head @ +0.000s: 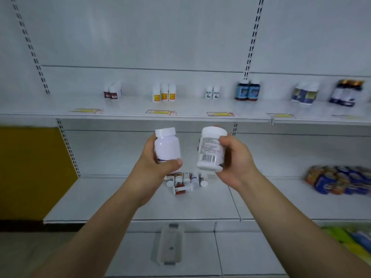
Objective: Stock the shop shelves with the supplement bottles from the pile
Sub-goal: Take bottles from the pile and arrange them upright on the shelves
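above the bottle pile (185,182), left hand (154,163) grips a white bottle (167,145), right hand (234,161) grips a barcode-labelled bottle (210,149).

Lighting: dim, cool, even; soft shadows. Wide-angle bending at edges. Motion blur throughout, strongest on packets (339,180) at lower shelf (120,199) right end.
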`<state>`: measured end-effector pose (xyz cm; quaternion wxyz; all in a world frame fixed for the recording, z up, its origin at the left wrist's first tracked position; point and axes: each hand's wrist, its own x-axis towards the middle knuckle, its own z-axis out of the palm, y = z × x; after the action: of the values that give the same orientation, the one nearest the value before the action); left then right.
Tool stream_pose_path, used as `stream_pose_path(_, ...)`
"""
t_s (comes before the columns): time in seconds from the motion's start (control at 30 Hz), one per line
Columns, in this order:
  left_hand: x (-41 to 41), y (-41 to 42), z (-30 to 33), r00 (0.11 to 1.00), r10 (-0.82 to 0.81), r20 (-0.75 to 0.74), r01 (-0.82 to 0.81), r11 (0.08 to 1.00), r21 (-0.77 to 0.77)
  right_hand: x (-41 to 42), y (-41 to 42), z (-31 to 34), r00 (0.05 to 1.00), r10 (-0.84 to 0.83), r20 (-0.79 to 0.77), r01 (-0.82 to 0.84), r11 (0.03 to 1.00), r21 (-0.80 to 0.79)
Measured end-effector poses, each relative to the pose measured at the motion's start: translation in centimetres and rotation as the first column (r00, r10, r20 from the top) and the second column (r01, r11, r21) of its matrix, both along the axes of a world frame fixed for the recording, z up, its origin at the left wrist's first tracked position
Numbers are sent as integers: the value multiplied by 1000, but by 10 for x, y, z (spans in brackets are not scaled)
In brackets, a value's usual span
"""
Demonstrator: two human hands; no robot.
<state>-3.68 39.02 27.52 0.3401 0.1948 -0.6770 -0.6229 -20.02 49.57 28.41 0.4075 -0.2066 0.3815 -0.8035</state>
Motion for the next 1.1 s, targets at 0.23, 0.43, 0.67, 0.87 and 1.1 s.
stream_pose_path(0.23,-82,77,46,938,-258,-232,311,921,233,-63,94,42,993,-93,-65,89,994,-61)
stream_pose_path(0.43,-199,173,50,896,-411,-165,439,877,197,-160,213,53,909,-302,-287,328,944,46)
stream_pose_path(0.67,-336,280,51,861,-499,-95,507,837,207,-262,346,61,673,-448,-588,632,762,143)
stream_pose_path(0.87,-434,332,64,833,-553,-5,551,828,109,-342,395,63,570,-495,-656,750,640,168)
stream_pose_path(1.1,-559,345,76,803,-596,-12,596,803,9,-444,409,64,431,-576,-695,858,500,118)
